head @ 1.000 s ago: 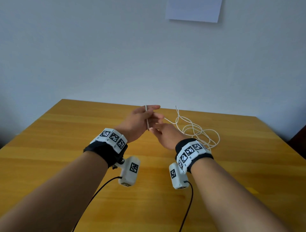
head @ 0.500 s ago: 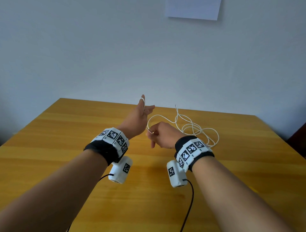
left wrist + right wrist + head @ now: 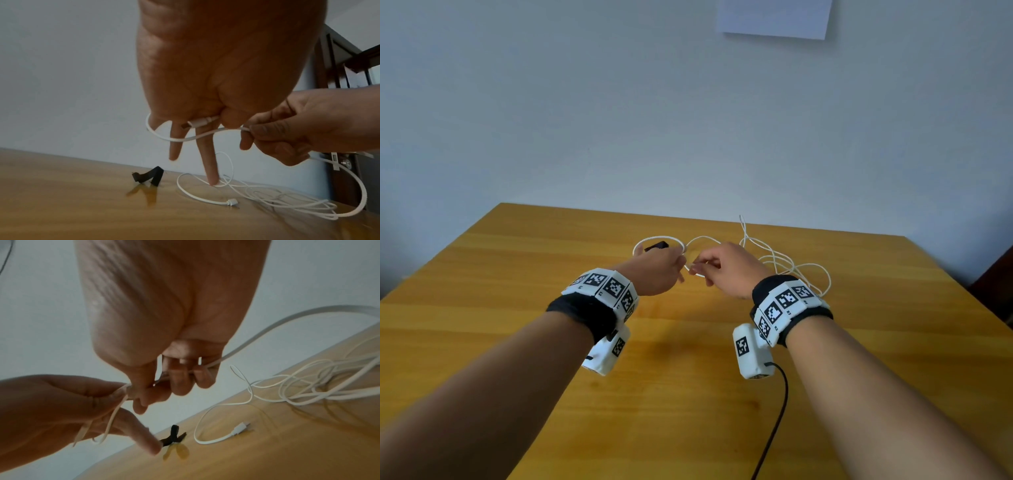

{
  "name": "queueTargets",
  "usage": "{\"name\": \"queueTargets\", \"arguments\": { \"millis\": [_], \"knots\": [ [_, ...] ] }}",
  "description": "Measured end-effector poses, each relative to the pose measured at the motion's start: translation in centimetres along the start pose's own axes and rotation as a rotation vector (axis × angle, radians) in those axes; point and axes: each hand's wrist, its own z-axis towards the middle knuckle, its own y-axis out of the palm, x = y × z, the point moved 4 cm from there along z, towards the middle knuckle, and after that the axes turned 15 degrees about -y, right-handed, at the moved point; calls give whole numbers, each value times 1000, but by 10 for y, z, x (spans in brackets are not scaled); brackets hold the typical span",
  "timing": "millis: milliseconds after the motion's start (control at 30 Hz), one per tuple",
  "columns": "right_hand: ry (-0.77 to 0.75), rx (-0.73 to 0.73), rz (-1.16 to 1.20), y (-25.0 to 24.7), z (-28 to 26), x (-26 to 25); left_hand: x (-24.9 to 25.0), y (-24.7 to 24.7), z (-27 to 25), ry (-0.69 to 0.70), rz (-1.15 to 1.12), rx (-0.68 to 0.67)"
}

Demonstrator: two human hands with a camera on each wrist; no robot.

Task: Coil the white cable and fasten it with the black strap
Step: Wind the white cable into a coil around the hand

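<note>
The person is just starting to coil the white cable (image 3: 180, 138). The left hand (image 3: 654, 272) keeps one plug end tucked under its thumb, with two fingers pointing straight down, and one loop goes around them. The right hand (image 3: 726, 270) pinches the cable just beside the left hand, so its grip is closed on the cable.

Most of the cable is not coiled yet. It lies in a loose, messy pile on the worktop (image 3: 517, 325), in the middle right of the head view.

I think the next move is for the right hand to slide along the cable and bring another loop over the left fingers. The messy pile could snag.

The head view shows both arms and the pile, but the black strap (image 3: 149, 177) is mostly hidden behind the left hand there. The left wrist view shows it folded on the worktop, low in the middle, and the other plug lying near it.
</note>
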Motion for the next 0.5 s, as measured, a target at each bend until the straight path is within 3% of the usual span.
{"name": "queueTargets", "arguments": {
  "millis": [133,333,500],
  "knots": [
    [-59,76,-19,-6,1,-1,5,1,-6,-5,-57,-88],
    [-28,230,53,-16,-1,0,7,0,-13,-28,-132,-140],
    [-14,326,101,-23,-3,5,8,-1,-16,-67,-566,-291]
  ]
}}
